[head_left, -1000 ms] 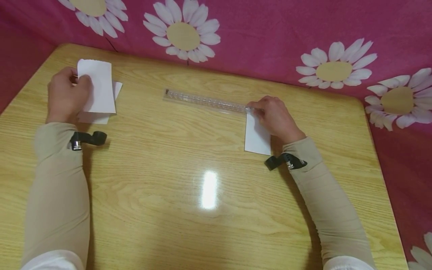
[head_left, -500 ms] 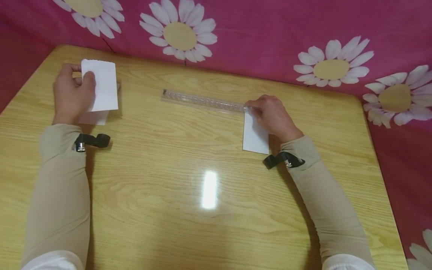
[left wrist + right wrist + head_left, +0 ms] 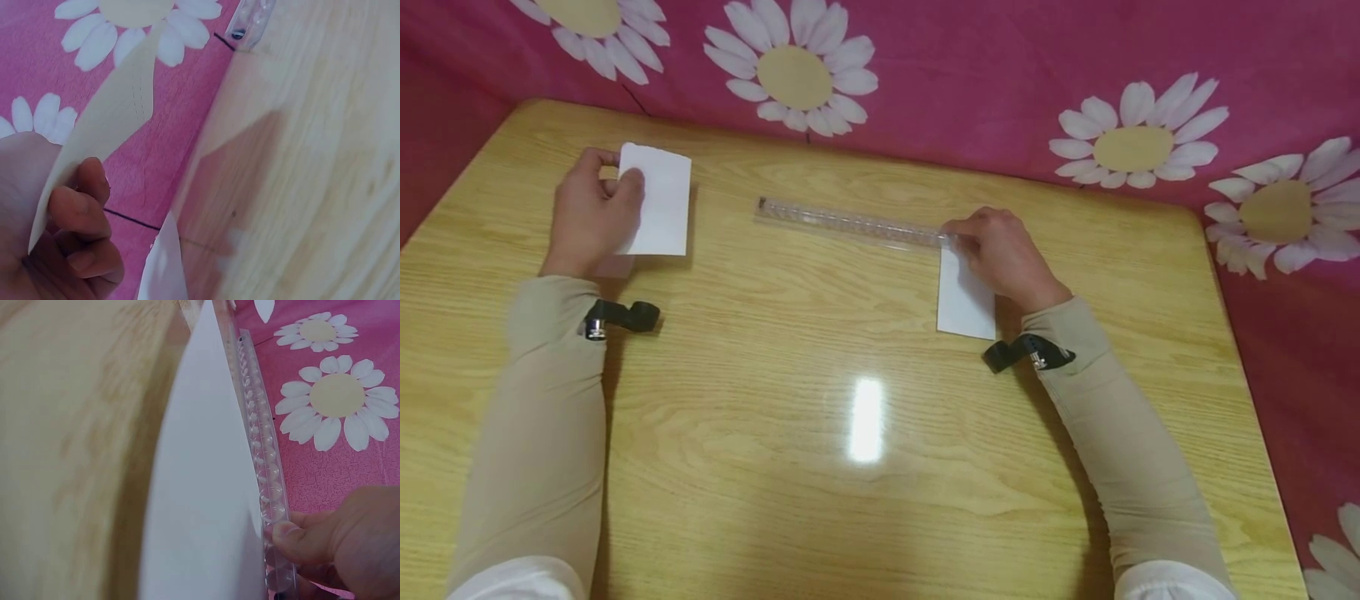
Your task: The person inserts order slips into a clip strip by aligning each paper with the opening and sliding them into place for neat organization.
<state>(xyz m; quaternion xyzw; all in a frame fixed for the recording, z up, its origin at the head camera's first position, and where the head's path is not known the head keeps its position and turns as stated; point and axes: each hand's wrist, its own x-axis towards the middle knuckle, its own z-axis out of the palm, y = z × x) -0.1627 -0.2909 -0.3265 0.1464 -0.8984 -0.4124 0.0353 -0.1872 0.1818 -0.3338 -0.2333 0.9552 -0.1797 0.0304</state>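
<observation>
In the head view, my left hand [image 3: 587,218] pinches a white paper card [image 3: 661,200] between thumb and fingers, lifted over the table's left side. A second white paper [image 3: 616,267] lies beneath, mostly hidden by the hand and card. My right hand [image 3: 1009,260] grips the right end of a long clear plastic strip [image 3: 850,223] with a row of round bumps. Another white card [image 3: 966,296] extends from that end toward the person. In the right wrist view, thumb and fingers [image 3: 297,540] pinch the strip, and the card [image 3: 206,462] runs alongside it.
The wood-grain table [image 3: 775,375] has a bright light reflection near its middle. Behind it hangs a pink cloth [image 3: 962,83] printed with white daisies. Black wrist straps [image 3: 621,317] sit over beige sleeves [image 3: 542,417].
My left hand has moved right with its card, rising off the second paper and shifting closer to the strip. The right hand, strip and right card stay nearly in place.
</observation>
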